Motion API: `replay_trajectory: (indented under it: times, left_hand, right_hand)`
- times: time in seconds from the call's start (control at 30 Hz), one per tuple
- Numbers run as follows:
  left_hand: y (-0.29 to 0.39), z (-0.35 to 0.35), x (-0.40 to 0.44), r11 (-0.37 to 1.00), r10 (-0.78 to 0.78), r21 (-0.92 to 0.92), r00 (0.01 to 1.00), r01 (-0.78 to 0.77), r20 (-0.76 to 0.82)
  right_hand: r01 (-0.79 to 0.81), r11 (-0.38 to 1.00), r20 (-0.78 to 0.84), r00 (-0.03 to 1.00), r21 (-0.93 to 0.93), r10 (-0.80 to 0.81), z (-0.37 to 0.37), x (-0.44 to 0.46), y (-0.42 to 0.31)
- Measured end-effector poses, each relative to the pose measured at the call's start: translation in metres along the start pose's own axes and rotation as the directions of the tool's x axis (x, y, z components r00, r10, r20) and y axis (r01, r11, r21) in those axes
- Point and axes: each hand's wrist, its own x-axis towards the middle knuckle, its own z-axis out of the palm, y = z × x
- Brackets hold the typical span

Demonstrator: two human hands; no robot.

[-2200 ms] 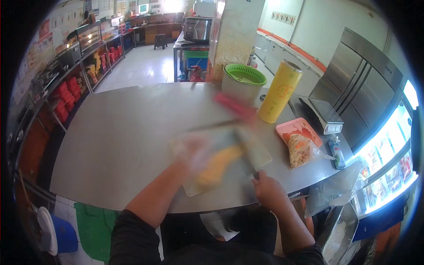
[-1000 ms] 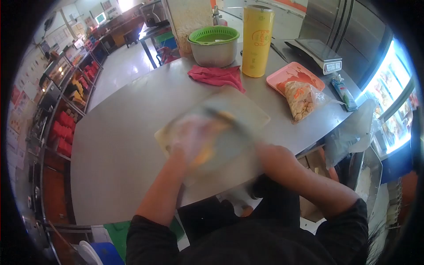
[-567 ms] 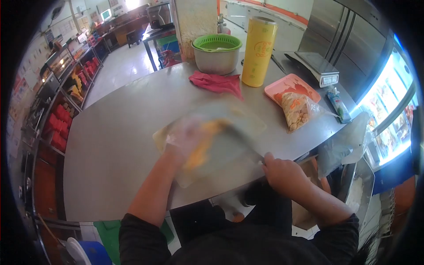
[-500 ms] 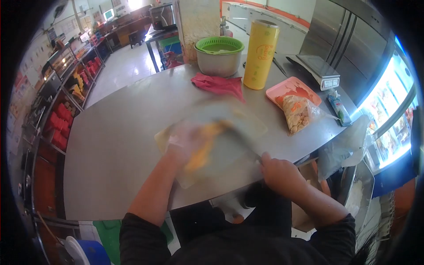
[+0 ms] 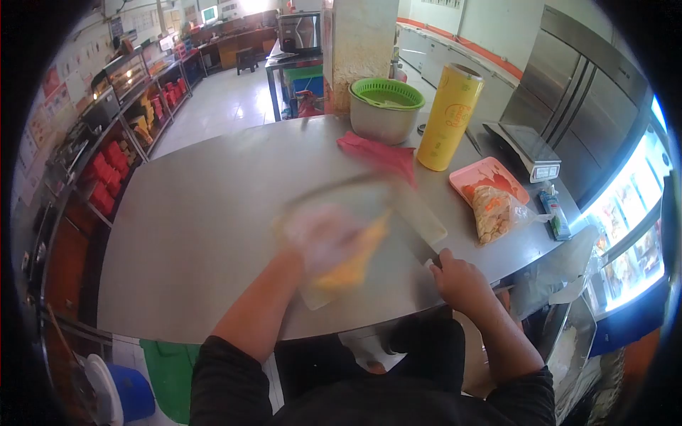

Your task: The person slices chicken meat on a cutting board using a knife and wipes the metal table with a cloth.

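My right hand [image 5: 463, 282] is closed around the handle of a knife [image 5: 427, 251], at the near right of a pale translucent cutting board [image 5: 313, 299]. The blade points up and left, smeared by motion. On the board lies a yellow-orange food [image 5: 353, 260], too blurred to identify. My left hand [image 5: 321, 233] is over the board beside this food, touching or nearly touching it. It looks whitish, as if in a thin clear glove, and its fingers are lost in blur.
Behind the board lie a red cloth [image 5: 380, 155], a metal pot [image 5: 380, 125] with a green basket [image 5: 387, 94], and a yellow roll [image 5: 449, 124]. Rightward are a pink tray [image 5: 463, 177], a bag of food pieces [image 5: 493, 221], a scale [image 5: 543, 157] and a tube-like packet [image 5: 556, 213].
The view has shifted, so the table things appear lower and farther right. The knife has moved from over the yellow food toward the board's right side. My left hand is still at the food.
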Motion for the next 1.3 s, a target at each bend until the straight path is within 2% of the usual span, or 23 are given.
replay_trajectory:
  times: [0.17, 0.23, 0.43, 0.47, 0.53, 0.57, 0.63, 0.67, 0.87, 0.93, 1.0, 1.2, 1.3]
  left_hand:
    - [-0.005, 0.008, 0.005, 1.000, -0.013, -0.001, 1.000, 0.013, -0.001]
    - [-0.010, 0.013, 0.010, 0.999, -0.042, 0.010, 0.999, 0.041, 0.018]
    - [-0.025, 0.033, 0.014, 0.995, 0.011, 0.104, 1.000, -0.008, -0.028]
    - [-0.028, 0.038, 0.014, 0.991, 0.055, 0.123, 0.996, -0.046, -0.075]
    - [-0.037, 0.046, 0.018, 0.985, 0.109, 0.149, 0.987, -0.091, -0.121]
    - [-0.042, 0.049, 0.020, 0.977, 0.144, 0.176, 0.980, -0.119, -0.138]
    - [-0.044, 0.049, 0.021, 0.965, 0.187, 0.213, 0.971, -0.152, -0.151]
    - [-0.041, 0.044, 0.019, 0.966, 0.146, 0.234, 0.979, -0.111, -0.140]
    - [-0.037, 0.035, 0.009, 0.967, -0.039, 0.241, 0.985, 0.079, -0.166]
    - [-0.040, 0.036, 0.008, 0.967, -0.102, 0.213, 0.978, 0.141, -0.184]
    - [-0.041, 0.036, 0.006, 0.965, -0.141, 0.191, 0.972, 0.178, -0.189]
    - [-0.043, 0.035, 0.005, 0.956, -0.220, 0.160, 0.962, 0.246, -0.164]
    - [-0.053, 0.045, 0.017, 0.957, -0.228, 0.145, 0.960, 0.251, -0.163]
  right_hand:
    - [-0.009, 1.000, 0.016, 1.000, 0.010, 0.009, -0.007, 0.000, -0.009]
    - [0.126, 0.989, 0.014, 0.992, -0.083, -0.125, 0.004, 0.008, -0.008]
    - [0.124, 0.991, 0.076, 0.990, -0.041, -0.120, 0.004, 0.043, -0.040]
    - [0.116, 0.992, 0.073, 0.991, -0.040, -0.113, 0.008, 0.050, -0.042]
    - [0.204, 0.979, -0.021, 0.979, -0.015, -0.204, 0.025, 0.071, -0.044]
    - [0.197, 0.980, -0.027, 0.980, -0.012, -0.197, 0.031, 0.080, -0.046]
    - [0.264, 0.960, -0.163, 0.955, 0.092, -0.247, 0.040, 0.098, -0.048]
    - [0.289, 0.949, -0.212, 0.942, 0.125, -0.259, 0.042, 0.105, -0.049]
    - [0.350, 0.911, -0.235, 0.925, 0.218, -0.299, 0.041, 0.100, -0.043]
    - [0.197, 0.980, -0.045, 0.979, -0.009, -0.198, 0.015, 0.058, -0.045]
    - [0.146, 0.986, 0.061, 0.988, -0.082, -0.141, 0.015, 0.044, -0.029]
    - [0.045, 0.986, 0.141, 0.990, -0.158, -0.022, -0.018, -0.021, 0.000]
    - [0.044, 0.980, 0.148, 0.989, -0.192, -0.016, -0.030, -0.041, 0.005]
